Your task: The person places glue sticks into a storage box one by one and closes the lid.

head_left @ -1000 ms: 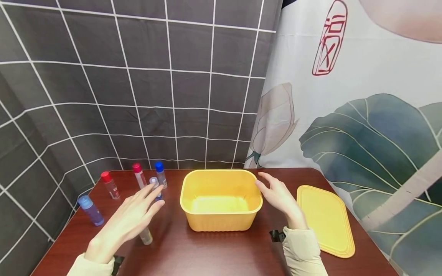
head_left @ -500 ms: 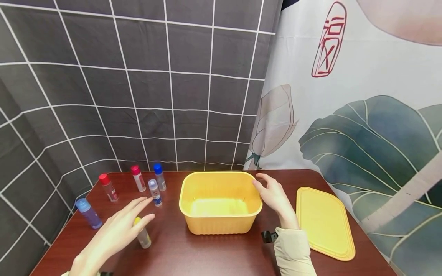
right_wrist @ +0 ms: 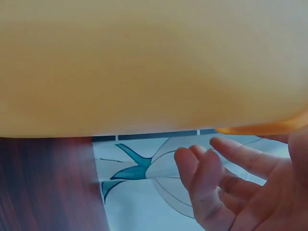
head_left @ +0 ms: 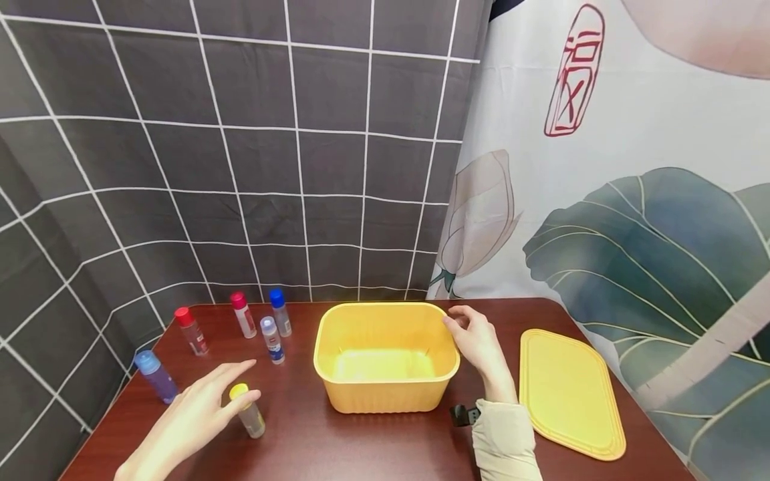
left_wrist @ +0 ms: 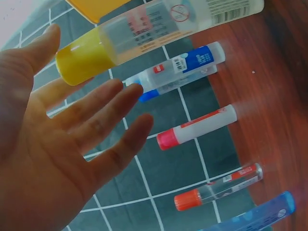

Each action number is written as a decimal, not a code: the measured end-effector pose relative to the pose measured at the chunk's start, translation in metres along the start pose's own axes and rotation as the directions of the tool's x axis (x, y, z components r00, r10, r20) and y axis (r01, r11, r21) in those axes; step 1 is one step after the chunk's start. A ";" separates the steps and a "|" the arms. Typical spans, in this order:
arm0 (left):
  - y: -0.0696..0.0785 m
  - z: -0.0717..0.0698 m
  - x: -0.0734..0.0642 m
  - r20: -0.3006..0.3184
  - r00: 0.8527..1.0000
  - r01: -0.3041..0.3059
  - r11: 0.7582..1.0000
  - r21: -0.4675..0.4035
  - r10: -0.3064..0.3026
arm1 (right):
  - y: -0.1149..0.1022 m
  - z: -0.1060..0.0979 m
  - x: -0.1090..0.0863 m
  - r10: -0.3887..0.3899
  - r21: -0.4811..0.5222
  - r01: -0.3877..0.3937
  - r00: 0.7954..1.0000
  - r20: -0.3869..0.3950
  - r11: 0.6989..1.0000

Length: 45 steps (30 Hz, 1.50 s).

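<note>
My left hand (head_left: 192,411) is beside a clear glue bottle (head_left: 252,422) with a yellow cap, standing on the table. Thumb and fingers are spread around the cap without gripping it; the left wrist view shows the bare palm (left_wrist: 48,144) and the yellow cap (left_wrist: 84,57) between thumb and fingers. At the right end of a yellow plastic bin (head_left: 385,395), my right hand (head_left: 481,344) has its thumb right at the rim. Its fingers, loosely bent, lie outside the bin wall (right_wrist: 144,72) in the right wrist view. Nothing lies inside the bin.
Several other small bottles stand at the left: blue (head_left: 158,378), red-capped (head_left: 192,332), pink-capped (head_left: 244,317), blue-capped (head_left: 281,314) and clear-capped (head_left: 273,341). A flat yellow lid (head_left: 571,394) lies at the right. Grey grid cloth (head_left: 252,160) hangs behind the table.
My left hand has come down and toward me, from over the back bottles to beside the yellow-capped one, uncovering the others. The right hand stays by the bin's rim, its forearm shifted slightly left.
</note>
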State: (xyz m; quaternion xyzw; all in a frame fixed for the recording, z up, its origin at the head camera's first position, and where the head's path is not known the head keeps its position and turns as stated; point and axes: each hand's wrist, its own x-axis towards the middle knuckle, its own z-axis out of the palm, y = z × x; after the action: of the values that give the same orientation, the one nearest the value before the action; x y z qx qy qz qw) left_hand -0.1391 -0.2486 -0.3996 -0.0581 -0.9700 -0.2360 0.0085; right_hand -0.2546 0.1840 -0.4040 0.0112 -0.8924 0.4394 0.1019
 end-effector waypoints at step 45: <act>-0.009 0.006 -0.002 -0.172 0.984 -0.078 0.988 -0.132 0.055 | 0.003 0.008 0.000 0.098 0.066 -0.098 0.995 0.004 0.993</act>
State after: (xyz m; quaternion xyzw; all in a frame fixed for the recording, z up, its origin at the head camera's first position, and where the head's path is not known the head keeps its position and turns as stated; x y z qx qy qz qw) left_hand -0.1385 -0.2538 -0.4090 -0.0708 -0.9446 -0.3063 0.0941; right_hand -0.2558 0.1790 -0.4111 -0.0290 -0.8769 0.4733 0.0794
